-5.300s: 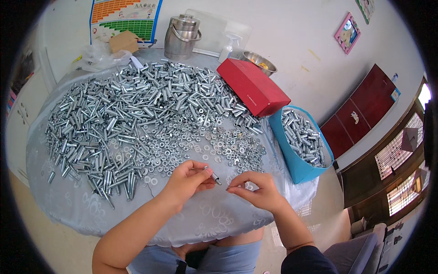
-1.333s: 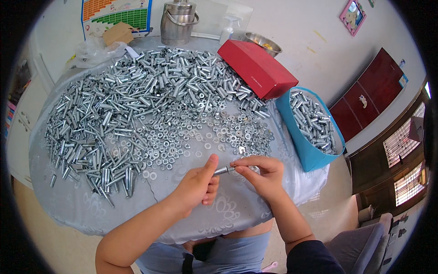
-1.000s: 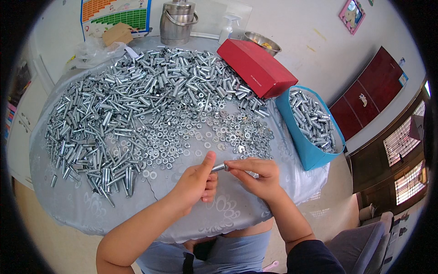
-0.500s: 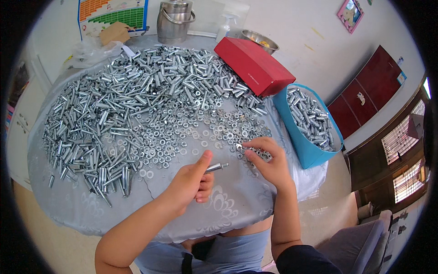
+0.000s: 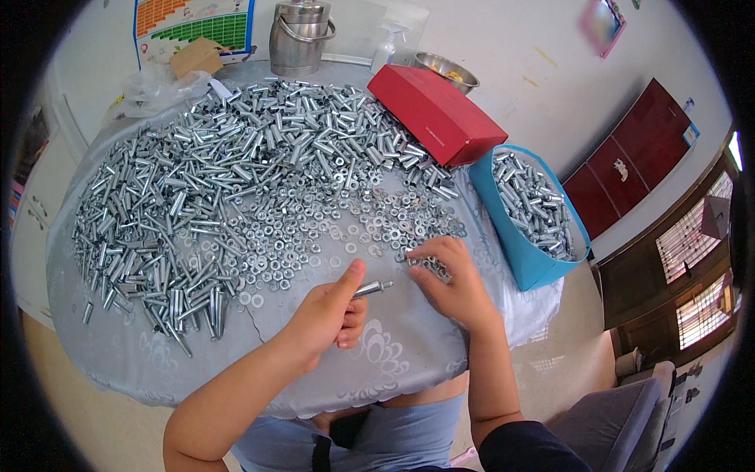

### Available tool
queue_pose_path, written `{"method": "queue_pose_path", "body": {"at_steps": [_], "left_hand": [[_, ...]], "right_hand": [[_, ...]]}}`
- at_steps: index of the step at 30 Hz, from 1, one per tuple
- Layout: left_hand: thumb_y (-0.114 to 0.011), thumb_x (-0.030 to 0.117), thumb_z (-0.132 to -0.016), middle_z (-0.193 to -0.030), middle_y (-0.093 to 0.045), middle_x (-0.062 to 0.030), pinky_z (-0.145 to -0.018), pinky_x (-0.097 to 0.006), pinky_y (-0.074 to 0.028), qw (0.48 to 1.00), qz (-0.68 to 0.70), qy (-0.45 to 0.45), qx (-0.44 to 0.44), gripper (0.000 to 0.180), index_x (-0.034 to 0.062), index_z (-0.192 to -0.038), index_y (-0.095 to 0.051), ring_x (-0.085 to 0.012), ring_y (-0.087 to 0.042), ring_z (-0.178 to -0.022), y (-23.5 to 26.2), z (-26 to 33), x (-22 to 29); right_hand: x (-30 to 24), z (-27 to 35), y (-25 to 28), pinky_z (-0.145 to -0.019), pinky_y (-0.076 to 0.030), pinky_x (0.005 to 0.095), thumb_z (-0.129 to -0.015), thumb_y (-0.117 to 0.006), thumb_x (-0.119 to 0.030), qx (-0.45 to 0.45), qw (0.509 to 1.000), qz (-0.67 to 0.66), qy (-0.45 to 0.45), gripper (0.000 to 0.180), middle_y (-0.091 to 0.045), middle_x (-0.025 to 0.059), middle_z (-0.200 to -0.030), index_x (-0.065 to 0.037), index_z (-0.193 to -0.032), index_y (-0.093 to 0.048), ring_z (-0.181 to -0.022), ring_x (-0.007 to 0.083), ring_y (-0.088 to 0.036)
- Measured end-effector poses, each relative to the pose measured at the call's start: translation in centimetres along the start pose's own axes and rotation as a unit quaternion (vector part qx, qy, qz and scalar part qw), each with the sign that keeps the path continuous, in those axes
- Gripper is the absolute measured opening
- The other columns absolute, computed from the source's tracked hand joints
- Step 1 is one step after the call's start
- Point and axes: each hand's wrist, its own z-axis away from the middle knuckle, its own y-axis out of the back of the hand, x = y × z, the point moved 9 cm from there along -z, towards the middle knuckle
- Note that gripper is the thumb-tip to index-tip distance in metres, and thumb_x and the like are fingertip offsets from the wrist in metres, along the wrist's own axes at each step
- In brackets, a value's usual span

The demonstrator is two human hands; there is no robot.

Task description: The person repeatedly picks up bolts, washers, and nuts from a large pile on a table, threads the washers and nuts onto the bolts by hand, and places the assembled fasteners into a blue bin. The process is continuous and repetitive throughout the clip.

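Closed in a fist with the thumb raised, my left hand point(image 5: 326, 315) holds a sleeve anchor bolt point(image 5: 373, 288), its threaded tip pointing right. My right hand point(image 5: 452, 283) is bent over the near right edge of the loose nuts and washers point(image 5: 385, 224). Its thumb and forefinger come together around a small shiny nut point(image 5: 410, 259), partly hidden by the fingertips. More nuts lie under the curled fingers. Beyond the left hand spreads a large heap of metal sleeves and bolts point(image 5: 228, 149).
A blue fabric bin point(image 5: 523, 252) full of assembled anchors stands at the right, beside a red box point(image 5: 440, 114). Along the back are a steel pail point(image 5: 297, 43), a spray bottle point(image 5: 385, 49), a metal bowl point(image 5: 460, 75) and a plastic bag point(image 5: 161, 90). A grey patterned cloth point(image 5: 212, 374) covers the table.
My right hand has shifted slightly left, and its fingertips have come lower over the nuts. My left hand keeps the anchor bolt in the same place.
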Motion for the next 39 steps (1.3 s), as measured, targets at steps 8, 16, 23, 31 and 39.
{"method": "queue_pose_path", "body": {"at_steps": [8,16,23,31,39], "left_hand": [[-0.038,0.058,-0.089,-0.051,-0.025,0.0053,-0.041,-0.023,-0.026,1.000,-0.013,0.006,-0.001,0.054,0.0146,-0.058,-0.028,-0.0072,-0.028,-0.042,-0.1,-0.2,-0.4],[-0.041,0.055,-0.090,-0.052,-0.026,0.0054,-0.041,-0.023,-0.026,0.999,-0.029,-0.007,0.011,0.053,0.0137,-0.058,-0.030,-0.0070,-0.028,-0.042,-0.1,-0.5,-0.2],[-0.044,0.049,-0.091,-0.052,-0.034,0.0050,-0.040,-0.023,-0.025,0.993,-0.082,-0.071,0.036,0.050,0.0111,-0.058,-0.040,-0.0055,-0.030,-0.044,0.4,-0.6,0.4],[-0.042,0.049,-0.091,-0.053,-0.041,0.0026,-0.044,-0.024,-0.031,0.987,-0.127,-0.090,0.031,0.053,0.0089,-0.057,-0.045,-0.0068,-0.037,-0.047,0.5,-1.0,0.3],[-0.042,0.050,-0.091,-0.056,-0.043,0.0014,-0.048,-0.026,-0.033,0.962,-0.238,-0.129,0.040,0.057,0.0039,-0.058,-0.048,-0.0077,-0.038,-0.053,0.4,-1.2,0.2]], "right_hand": [[-1.0,1.0,-2.0,-0.071,-0.044,0.0236,-0.076,-0.065,0.003,-0.060,0.952,-0.299,-0.030,0.021,-0.059,0.0064,-0.092,0.003,-0.097,-0.061,-0.079,0.0118,-0.054],[-1.4,1.1,-2.3,-0.067,-0.043,0.0241,-0.076,-0.067,0.001,-0.076,0.967,-0.243,-0.008,0.021,-0.060,0.0063,-0.087,0.002,-0.097,-0.062,-0.076,0.0112,-0.055],[-2.9,0.8,-2.0,-0.062,-0.044,0.0264,-0.080,-0.064,-0.010,-0.065,0.986,-0.141,0.054,0.013,-0.060,0.0065,-0.077,-0.001,-0.091,-0.062,-0.068,0.0155,-0.056],[-1.9,1.5,-3.2,-0.056,-0.042,0.0293,-0.086,-0.055,-0.015,-0.144,0.970,-0.192,-0.034,0.014,-0.055,0.0091,-0.071,-0.001,-0.083,-0.058,-0.059,0.0195,-0.052],[-2.4,1.3,-3.4,-0.052,-0.040,0.0281,-0.085,-0.059,-0.020,-0.176,0.969,-0.171,0.015,0.022,-0.055,0.0069,-0.062,0.000,-0.077,-0.059,-0.055,0.0144,-0.050]]}}
